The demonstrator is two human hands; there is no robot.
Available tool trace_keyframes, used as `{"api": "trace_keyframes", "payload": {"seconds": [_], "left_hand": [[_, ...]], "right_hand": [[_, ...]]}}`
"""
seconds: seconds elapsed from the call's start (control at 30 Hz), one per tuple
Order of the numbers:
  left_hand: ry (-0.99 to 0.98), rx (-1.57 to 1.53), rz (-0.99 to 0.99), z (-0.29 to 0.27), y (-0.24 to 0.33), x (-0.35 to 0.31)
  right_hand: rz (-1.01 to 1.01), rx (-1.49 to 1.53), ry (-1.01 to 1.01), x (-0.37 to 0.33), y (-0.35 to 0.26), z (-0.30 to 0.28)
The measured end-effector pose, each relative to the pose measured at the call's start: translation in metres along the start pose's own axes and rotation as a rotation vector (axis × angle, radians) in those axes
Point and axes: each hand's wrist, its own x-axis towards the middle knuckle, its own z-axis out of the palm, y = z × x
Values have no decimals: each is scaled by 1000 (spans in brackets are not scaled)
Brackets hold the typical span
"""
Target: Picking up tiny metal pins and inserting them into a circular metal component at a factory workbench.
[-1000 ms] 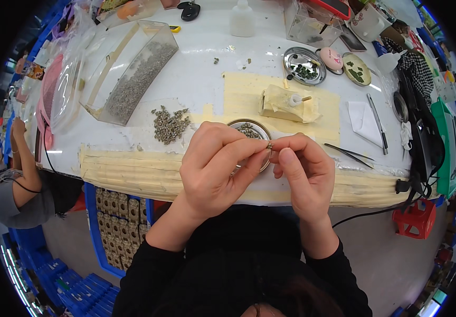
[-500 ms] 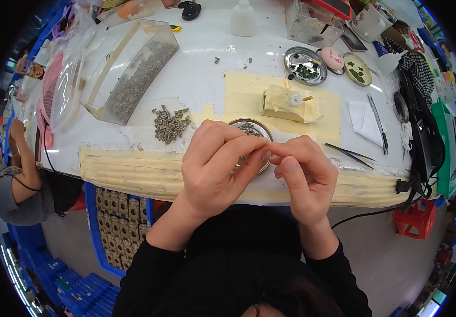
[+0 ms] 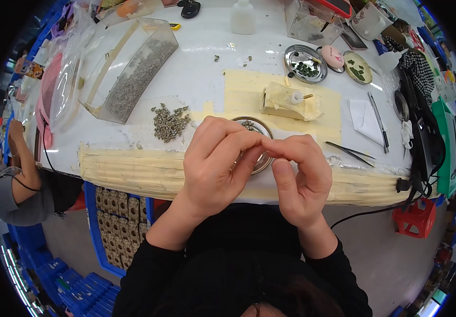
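My left hand [image 3: 215,164] is closed in a pinch, thumb against index finger, above a round metal dish [image 3: 266,132]. Whatever it pinches is too small or hidden to make out. My right hand [image 3: 304,177] meets it, its index fingertip touching the left fingertips. The right thumb stands a little apart, and the other fingers are curled. Small metal parts [image 3: 249,126] lie in the dish, which the hands partly cover. To the left, a heap of small metal pieces [image 3: 170,122] lies on the table. Black tweezers [image 3: 350,153] rest right of my right hand.
A clear bin of grey parts [image 3: 141,74] stands at the back left. Beyond the dish sits a tape-wrapped block [image 3: 286,103] with a small white cup. Farther right are a steel dish of dark green pieces [image 3: 306,64], a white cloth [image 3: 364,121] and a pen-like tool [image 3: 378,121].
Both hands have shifted slightly, still meeting at the fingertips over the dish. My right hand moved a little left, and its thumb dropped lower, farther from the index fingertip.
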Motion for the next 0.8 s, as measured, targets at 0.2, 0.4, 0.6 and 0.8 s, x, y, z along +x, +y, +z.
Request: {"api": "trace_keyframes", "payload": {"seconds": [0.2,0.4,0.6,0.8], "left_hand": [[-184,-437,-284,-11,-2,0],[-303,-657,-489,-17,0,0],[-323,-602,-393,-17,0,3],[-230,-587,-379,-15,-1,2]], "right_hand": [[29,58,-37,0,1,1],[70,44,-229,8,-4,-14],[80,2,-400,22,-8,-32],[-65,-46,-254,19,-3,-22]]}}
